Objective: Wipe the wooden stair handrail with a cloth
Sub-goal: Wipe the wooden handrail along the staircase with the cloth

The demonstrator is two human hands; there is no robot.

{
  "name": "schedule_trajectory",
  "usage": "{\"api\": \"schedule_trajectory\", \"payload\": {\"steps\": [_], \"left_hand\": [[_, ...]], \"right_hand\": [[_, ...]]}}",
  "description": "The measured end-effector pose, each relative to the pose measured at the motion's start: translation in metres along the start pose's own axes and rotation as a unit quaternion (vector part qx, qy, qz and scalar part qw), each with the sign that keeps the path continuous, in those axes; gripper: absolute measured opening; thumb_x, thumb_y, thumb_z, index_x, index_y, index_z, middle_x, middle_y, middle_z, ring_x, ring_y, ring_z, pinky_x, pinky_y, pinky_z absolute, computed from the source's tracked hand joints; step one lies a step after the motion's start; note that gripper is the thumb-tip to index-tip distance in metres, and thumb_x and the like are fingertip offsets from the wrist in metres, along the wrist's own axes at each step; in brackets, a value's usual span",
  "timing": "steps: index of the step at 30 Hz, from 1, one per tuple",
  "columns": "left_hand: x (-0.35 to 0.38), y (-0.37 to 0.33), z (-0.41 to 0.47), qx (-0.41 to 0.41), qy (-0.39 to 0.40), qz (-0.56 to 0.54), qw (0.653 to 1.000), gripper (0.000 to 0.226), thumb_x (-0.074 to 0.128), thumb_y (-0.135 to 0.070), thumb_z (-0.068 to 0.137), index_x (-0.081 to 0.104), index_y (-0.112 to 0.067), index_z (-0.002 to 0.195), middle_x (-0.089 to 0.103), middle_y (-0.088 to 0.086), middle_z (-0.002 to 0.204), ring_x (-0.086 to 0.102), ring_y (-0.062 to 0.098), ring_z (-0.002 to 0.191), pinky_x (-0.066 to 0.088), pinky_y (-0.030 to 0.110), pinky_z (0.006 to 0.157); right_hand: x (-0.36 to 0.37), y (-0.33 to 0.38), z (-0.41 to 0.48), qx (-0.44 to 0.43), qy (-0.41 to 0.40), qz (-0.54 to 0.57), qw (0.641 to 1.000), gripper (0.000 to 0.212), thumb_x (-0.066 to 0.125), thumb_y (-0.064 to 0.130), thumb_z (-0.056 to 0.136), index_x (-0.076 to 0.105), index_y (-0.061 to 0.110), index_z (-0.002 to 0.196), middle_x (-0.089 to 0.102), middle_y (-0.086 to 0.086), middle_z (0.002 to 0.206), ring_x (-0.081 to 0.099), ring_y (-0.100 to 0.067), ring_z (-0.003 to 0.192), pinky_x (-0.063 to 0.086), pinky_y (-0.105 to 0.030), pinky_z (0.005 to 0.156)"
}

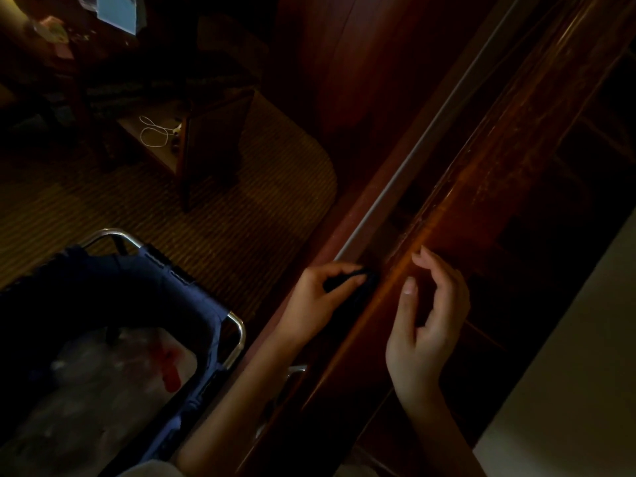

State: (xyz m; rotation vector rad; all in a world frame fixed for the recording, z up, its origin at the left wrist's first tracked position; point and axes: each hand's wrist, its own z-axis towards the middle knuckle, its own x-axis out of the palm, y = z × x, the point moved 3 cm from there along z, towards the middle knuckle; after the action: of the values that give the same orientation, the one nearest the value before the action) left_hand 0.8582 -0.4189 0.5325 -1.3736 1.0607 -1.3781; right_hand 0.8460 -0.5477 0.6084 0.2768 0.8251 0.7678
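The dark reddish wooden handrail [488, 173] runs diagonally from the lower middle to the upper right. My left hand [316, 301] pinches a dark cloth [358, 294] against the rail's left side. The cloth is almost black and hard to make out in the dim light. My right hand [426, 321] hovers just right of the rail top, fingers loosely curled and holding nothing, its fingertips close to the wood.
A blue fabric cart with a metal frame [237, 339] stands at the lower left, below the rail. A pale metal strip [413, 166] runs alongside the rail. Carpeted floor, a wooden table [206, 132] with a white cable lie beyond. A pale wall [585, 339] is at right.
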Motion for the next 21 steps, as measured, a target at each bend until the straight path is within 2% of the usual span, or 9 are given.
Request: {"api": "schedule_trajectory", "payload": {"steps": [4, 8, 11, 13, 16, 19, 21], "left_hand": [[-0.017, 0.020, -0.035, -0.008, 0.014, 0.014, 1.000, 0.017, 0.061, -0.033, 0.087, 0.072, -0.040, 0.097, 0.070, -0.012, 0.101, 0.067, 0.005, 0.093, 0.051, 0.018, 0.080], [-0.009, 0.014, -0.020, 0.015, -0.027, 0.057, 0.998, 0.021, 0.066, -0.018, 0.090, 0.071, -0.038, 0.097, 0.065, -0.014, 0.098, 0.064, 0.003, 0.093, 0.048, 0.019, 0.084], [0.010, -0.011, 0.019, 0.051, -0.051, 0.061, 0.996, 0.024, 0.066, -0.012, 0.090, 0.067, -0.036, 0.096, 0.067, -0.011, 0.099, 0.065, 0.004, 0.096, 0.052, 0.031, 0.091], [0.024, -0.029, 0.054, 0.078, -0.061, 0.062, 0.993, 0.018, 0.064, -0.012, 0.092, 0.069, -0.027, 0.098, 0.068, -0.008, 0.101, 0.066, 0.007, 0.096, 0.053, 0.037, 0.091], [0.043, -0.057, 0.112, 0.096, -0.066, 0.070, 0.991, 0.012, 0.061, -0.013, 0.094, 0.070, -0.012, 0.103, 0.070, -0.002, 0.100, 0.067, 0.009, 0.092, 0.055, 0.036, 0.089], [0.054, -0.079, 0.147, 0.102, -0.050, 0.063, 0.992, 0.010, 0.059, -0.012, 0.096, 0.069, -0.013, 0.099, 0.069, -0.007, 0.090, 0.066, 0.003, 0.079, 0.055, 0.027, 0.079], [0.055, -0.081, 0.150, 0.098, -0.041, 0.060, 0.993, 0.010, 0.059, -0.014, 0.096, 0.069, -0.015, 0.097, 0.068, -0.009, 0.084, 0.066, 0.002, 0.073, 0.055, 0.025, 0.073]], "right_hand": [[0.001, 0.001, 0.001, 0.003, 0.003, -0.002, 1.000, 0.030, 0.047, 0.012, 0.097, 0.054, 0.005, 0.125, 0.064, -0.015, 0.118, 0.059, -0.029, 0.116, 0.041, -0.061, 0.098], [0.001, 0.001, 0.002, 0.006, 0.002, -0.009, 1.000, 0.031, 0.047, 0.012, 0.097, 0.056, 0.001, 0.124, 0.064, -0.013, 0.117, 0.059, -0.030, 0.114, 0.042, -0.061, 0.096], [0.000, 0.003, 0.003, 0.011, 0.005, -0.012, 1.000, 0.031, 0.047, 0.013, 0.096, 0.055, 0.004, 0.125, 0.064, -0.012, 0.118, 0.058, -0.029, 0.114, 0.043, -0.062, 0.095], [0.000, 0.004, 0.003, 0.013, 0.000, -0.008, 1.000, 0.030, 0.047, 0.013, 0.096, 0.054, 0.006, 0.125, 0.063, -0.015, 0.118, 0.058, -0.032, 0.114, 0.043, -0.062, 0.094], [-0.001, 0.002, 0.004, 0.023, -0.016, -0.013, 1.000, 0.034, 0.048, 0.015, 0.095, 0.056, 0.000, 0.124, 0.060, -0.018, 0.121, 0.056, -0.035, 0.117, 0.042, -0.063, 0.095], [-0.001, 0.001, 0.006, 0.051, -0.026, -0.027, 0.998, 0.038, 0.046, 0.019, 0.096, 0.057, 0.001, 0.127, 0.053, -0.015, 0.130, 0.049, -0.028, 0.125, 0.041, -0.058, 0.100], [-0.001, -0.002, 0.007, 0.068, -0.039, -0.028, 0.996, 0.038, 0.046, 0.016, 0.097, 0.055, 0.001, 0.130, 0.047, -0.014, 0.135, 0.046, -0.026, 0.127, 0.040, -0.055, 0.103]]}}
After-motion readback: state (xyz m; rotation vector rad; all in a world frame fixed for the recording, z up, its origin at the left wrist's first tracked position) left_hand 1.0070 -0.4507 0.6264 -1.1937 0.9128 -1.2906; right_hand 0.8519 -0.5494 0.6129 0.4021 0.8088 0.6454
